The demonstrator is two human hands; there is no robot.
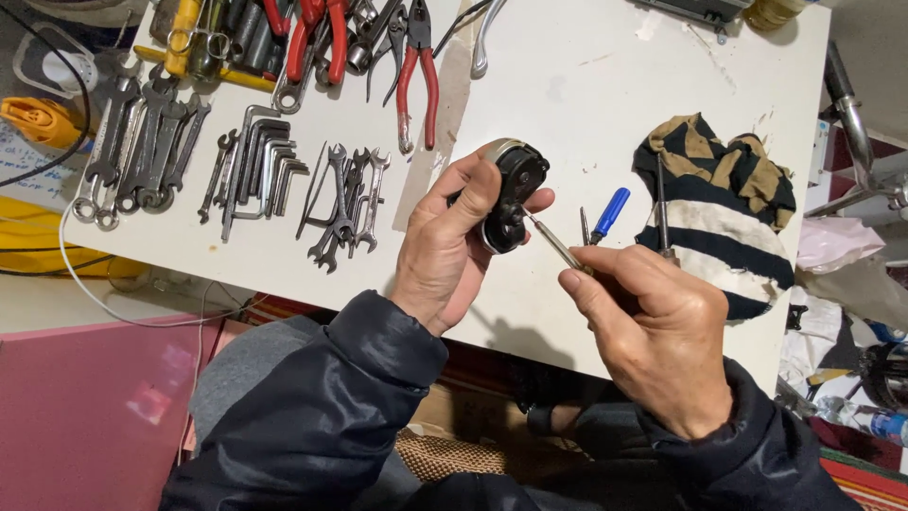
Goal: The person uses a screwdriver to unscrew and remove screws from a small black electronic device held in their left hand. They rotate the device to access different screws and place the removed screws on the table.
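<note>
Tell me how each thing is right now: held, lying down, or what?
Left hand: gripping the black part.
Black part: held up off the table, screwdriver tip on it.
Right hand: pinching the screwdriver.
Screwdriver: held, slanted toward the part.
Blue screwdriver: lying on the table, untouched.
Rag: crumpled on the table.
Wrenches: laid in rows.
Hex keys: laid side by side.
Red pliers: lying shut.

Red-handled pliers (416, 80), blue screwdriver (610, 214) (handle), striped rag (719, 213)
</note>
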